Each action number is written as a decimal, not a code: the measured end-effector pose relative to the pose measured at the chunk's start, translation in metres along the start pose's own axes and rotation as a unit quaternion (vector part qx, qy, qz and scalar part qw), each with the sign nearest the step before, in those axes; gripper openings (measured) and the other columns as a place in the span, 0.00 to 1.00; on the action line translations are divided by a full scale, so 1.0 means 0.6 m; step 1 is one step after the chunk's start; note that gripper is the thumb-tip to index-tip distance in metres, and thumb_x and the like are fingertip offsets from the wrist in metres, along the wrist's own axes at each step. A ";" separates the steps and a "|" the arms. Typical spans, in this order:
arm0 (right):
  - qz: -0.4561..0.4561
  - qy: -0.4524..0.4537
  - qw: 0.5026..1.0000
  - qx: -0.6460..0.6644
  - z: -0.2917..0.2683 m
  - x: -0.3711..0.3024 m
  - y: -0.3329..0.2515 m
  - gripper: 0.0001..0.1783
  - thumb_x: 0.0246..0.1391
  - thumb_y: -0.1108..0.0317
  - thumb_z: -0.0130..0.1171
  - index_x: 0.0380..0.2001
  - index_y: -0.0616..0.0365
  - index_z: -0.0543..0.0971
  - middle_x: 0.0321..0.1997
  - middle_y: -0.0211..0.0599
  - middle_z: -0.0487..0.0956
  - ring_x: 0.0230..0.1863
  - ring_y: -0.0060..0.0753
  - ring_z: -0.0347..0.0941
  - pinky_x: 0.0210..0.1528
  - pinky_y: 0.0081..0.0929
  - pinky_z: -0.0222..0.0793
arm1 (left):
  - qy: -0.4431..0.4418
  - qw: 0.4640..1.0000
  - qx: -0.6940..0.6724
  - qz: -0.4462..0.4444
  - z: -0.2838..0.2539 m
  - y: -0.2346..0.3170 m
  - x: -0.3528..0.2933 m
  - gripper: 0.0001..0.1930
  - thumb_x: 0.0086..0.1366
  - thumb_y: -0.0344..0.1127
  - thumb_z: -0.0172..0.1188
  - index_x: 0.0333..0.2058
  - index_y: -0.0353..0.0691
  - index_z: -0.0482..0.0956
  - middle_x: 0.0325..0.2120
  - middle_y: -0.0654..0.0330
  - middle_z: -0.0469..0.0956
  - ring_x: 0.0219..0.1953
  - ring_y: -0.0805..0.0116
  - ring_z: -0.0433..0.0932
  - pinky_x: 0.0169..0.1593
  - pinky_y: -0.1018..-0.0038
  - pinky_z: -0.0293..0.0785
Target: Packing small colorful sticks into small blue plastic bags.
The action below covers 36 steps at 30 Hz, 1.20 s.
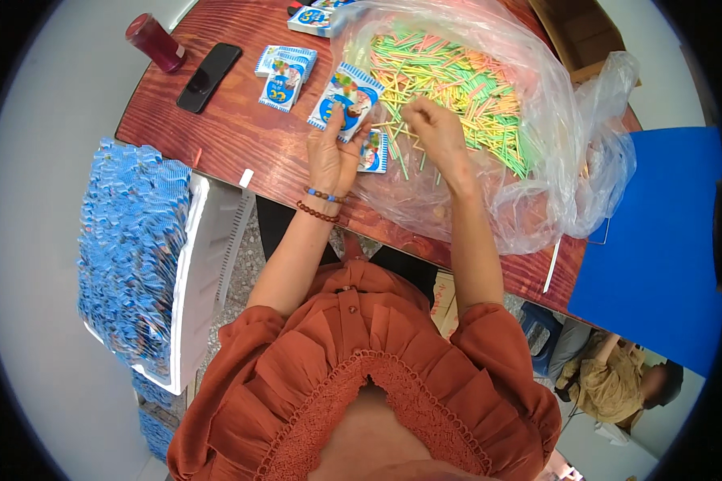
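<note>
While streaky red-brown wood fills the scene as the table [257,148], look at that crinkled, see-through plastic bag [557,160], sprawling under a loose heap. Off to the left, a stiff white crate [194,272] brims with blue, crimp-edged wrappers [132,232]. Here's the left hand [337,144], thumb in front, fingers mostly hidden behind, pinching one flat, rectangular packet [351,96] beside the heap's left edge! Over at that edge, the right hand [437,132] has its fingers curled close together; whether they grip anything, can't tell. And smallest, slender straight sticks [465,88], pink, yellow and green, jumbled every which way.
</note>
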State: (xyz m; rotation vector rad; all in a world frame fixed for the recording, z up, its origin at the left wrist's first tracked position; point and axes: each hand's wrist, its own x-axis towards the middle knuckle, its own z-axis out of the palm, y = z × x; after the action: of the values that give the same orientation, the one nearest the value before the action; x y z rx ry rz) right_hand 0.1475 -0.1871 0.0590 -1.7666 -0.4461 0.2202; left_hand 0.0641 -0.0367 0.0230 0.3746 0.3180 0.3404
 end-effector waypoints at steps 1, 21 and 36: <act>0.017 -0.037 0.981 -0.190 -0.005 -0.008 0.007 0.09 0.53 0.68 0.57 0.35 0.61 0.80 0.29 0.38 0.80 0.29 0.29 0.75 0.34 0.26 0.70 | 0.007 1.000 -0.009 -0.001 -0.003 0.003 -0.001 0.13 0.65 0.34 0.60 0.44 0.34 0.74 0.40 0.56 0.79 0.41 0.65 0.79 0.43 0.67 0.79; 0.032 -0.010 0.999 -0.037 -0.058 -0.032 -0.010 0.07 0.54 0.69 0.58 0.27 0.62 0.78 0.19 0.24 0.72 0.20 0.14 0.66 0.23 0.16 0.60 | -0.079 0.995 0.015 -0.059 -0.040 0.004 -0.003 0.13 0.67 0.38 0.57 0.45 0.36 0.75 0.40 0.57 0.79 0.40 0.64 0.79 0.46 0.64 0.78; -0.156 -0.231 0.890 -0.362 -0.081 0.028 -0.175 0.06 0.50 0.70 0.57 0.27 0.63 0.74 0.19 0.36 0.68 0.20 0.29 0.64 0.25 0.29 0.60 | -0.117 0.988 0.101 -0.027 -0.035 0.028 -0.007 0.08 0.66 0.30 0.56 0.41 0.34 0.77 0.37 0.56 0.81 0.40 0.65 0.81 0.45 0.61 0.82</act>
State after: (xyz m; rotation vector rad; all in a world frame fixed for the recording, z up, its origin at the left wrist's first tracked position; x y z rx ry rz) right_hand 0.1626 -0.2038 0.1736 -2.3274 -1.2785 0.2671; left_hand 0.0485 -0.0172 0.0122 0.5995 0.1321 0.2079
